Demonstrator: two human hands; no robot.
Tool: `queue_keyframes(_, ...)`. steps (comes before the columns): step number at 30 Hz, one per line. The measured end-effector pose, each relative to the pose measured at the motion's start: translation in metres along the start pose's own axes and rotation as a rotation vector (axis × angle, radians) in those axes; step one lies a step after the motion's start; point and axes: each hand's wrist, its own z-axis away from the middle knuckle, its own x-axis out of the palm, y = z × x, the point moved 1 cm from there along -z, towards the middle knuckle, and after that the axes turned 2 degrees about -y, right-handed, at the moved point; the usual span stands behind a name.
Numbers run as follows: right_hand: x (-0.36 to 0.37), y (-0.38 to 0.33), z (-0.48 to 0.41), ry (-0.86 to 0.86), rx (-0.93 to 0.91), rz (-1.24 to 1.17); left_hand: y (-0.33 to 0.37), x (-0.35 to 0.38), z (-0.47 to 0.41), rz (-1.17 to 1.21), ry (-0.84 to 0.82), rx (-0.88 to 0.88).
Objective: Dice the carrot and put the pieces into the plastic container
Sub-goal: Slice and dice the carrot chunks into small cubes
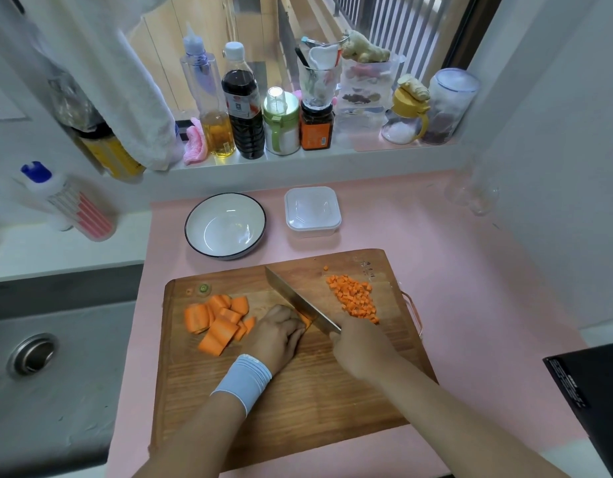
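A wooden cutting board [298, 391] lies on the pink counter. Thick carrot slabs [217, 320] are piled at its left. A heap of small diced carrot [354, 299] sits at its right. My left hand [275, 336], curled, holds down a carrot piece [305, 319] at the board's middle. My right hand [360, 346] grips the handle of a knife [300, 300], whose blade rests against that piece, tip pointing to the far left. The clear plastic container [312, 211] stands behind the board, with nothing in it.
A white bowl with a dark rim [225, 225] stands left of the container. Bottles and jars line the windowsill [263, 157] behind. A steel sink [39, 357] lies at the left. A black box [591, 395] sits at the right edge.
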Motion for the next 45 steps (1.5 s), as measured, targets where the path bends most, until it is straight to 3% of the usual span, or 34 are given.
queue_keyframes(16,0.009,-0.001,0.023,0.097,-0.062,0.206,0.001,0.002,0.002,-0.037,0.039,-0.014)
queue_keyframes(33,0.010,0.002,0.013,0.044,-0.053,0.228,0.003,0.002,0.003,-0.015,0.080,-0.007)
queue_keyframes(45,0.011,-0.001,-0.007,-0.008,-0.013,0.107,0.003,0.005,0.004,0.016,0.111,0.018)
